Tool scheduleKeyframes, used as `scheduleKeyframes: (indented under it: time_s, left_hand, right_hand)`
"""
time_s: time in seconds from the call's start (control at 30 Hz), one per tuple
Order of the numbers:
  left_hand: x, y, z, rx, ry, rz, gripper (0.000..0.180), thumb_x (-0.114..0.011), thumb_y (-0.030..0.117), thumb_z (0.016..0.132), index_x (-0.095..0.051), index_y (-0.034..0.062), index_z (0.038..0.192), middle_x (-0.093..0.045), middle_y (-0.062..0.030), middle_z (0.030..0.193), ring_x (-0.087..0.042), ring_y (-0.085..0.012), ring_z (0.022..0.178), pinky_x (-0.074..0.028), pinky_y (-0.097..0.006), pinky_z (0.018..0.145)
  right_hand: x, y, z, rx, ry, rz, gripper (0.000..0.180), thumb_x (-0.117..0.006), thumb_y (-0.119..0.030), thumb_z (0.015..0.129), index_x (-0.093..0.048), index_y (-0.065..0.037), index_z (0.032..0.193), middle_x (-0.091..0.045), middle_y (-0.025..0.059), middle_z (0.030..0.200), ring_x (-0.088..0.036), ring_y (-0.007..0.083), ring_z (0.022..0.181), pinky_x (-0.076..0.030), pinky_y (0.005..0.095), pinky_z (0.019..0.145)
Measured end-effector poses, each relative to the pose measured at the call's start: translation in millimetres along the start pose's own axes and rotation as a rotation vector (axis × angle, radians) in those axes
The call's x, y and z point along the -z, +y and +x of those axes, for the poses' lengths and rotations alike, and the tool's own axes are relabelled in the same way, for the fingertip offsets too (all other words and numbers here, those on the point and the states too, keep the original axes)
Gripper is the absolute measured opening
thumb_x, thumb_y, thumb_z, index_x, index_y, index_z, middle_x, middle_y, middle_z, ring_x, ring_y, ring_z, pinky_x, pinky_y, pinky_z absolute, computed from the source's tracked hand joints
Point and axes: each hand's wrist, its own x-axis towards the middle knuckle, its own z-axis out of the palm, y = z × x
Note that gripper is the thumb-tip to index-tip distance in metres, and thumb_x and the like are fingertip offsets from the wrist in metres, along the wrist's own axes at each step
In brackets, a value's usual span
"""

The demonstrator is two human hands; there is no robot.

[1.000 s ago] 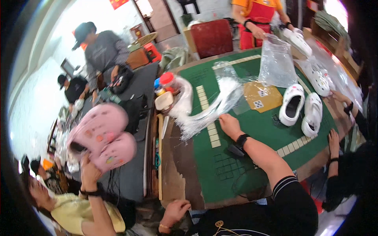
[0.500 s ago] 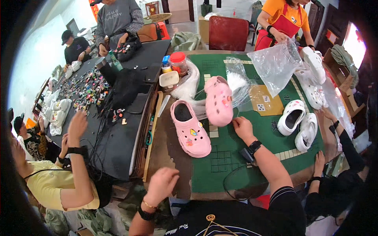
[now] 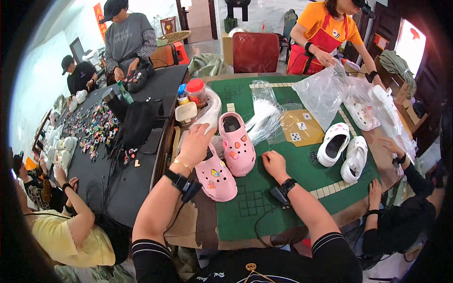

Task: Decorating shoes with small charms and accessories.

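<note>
A pair of pink clogs with colourful charms stands side by side on the table, toes toward me. Over the heel end of the left pink clog lies my left hand, fingers stretched out and partly hiding that heel. Its fingertips lie too close to the clog to show any contact under them. The right pink clog rests close against its mate. Just right of it my right hand lies on the green mat, fingers curled, with nothing visible in them.
White clogs stand at the right. A clear plastic bag is in a co-worker's hand. A red-lidded jar and a lidded tub sit at the left edge. Loose charms cover part of the black table.
My left hand has come forward from the near edge to the left clog's heel. The right clog, earlier tilted, now stands flat beside its mate. The whole view has shifted.
</note>
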Motion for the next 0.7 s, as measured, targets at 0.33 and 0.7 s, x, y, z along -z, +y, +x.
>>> scheduleKeyframes:
  time_s: [0.33,0.7]
  left_hand:
    - [-20.8,3.0,37.1,-0.253,-0.169,-0.145,0.037,-0.075,0.017,0.064,-0.064,0.006,0.098,-0.059,-0.0098,0.122,-0.044,-0.0332,0.13,-0.035,-0.046,0.107]
    - [40.4,50.0,-53.6,-0.253,-0.06,-0.182,0.026,-0.078,0.024,0.064,-0.059,0.0085,0.073,-0.057,-0.0073,0.072,-0.059,-0.0272,0.081,-0.041,-0.045,0.092]
  right_hand:
    - [2.6,-0.8,-1.3,-0.059,-0.019,0.023,0.012,-0.061,-0.018,0.084,-0.068,-0.009,0.084,-0.063,0.0114,0.082,-0.063,0.0343,0.078,-0.051,0.0433,0.069]
    - [0.7,0.9,-3.2,-0.042,-0.031,0.043,0.012,-0.06,-0.018,0.084,-0.067,-0.009,0.082,-0.063,0.0124,0.082,-0.062,0.0353,0.076,-0.051,0.0448,0.068]
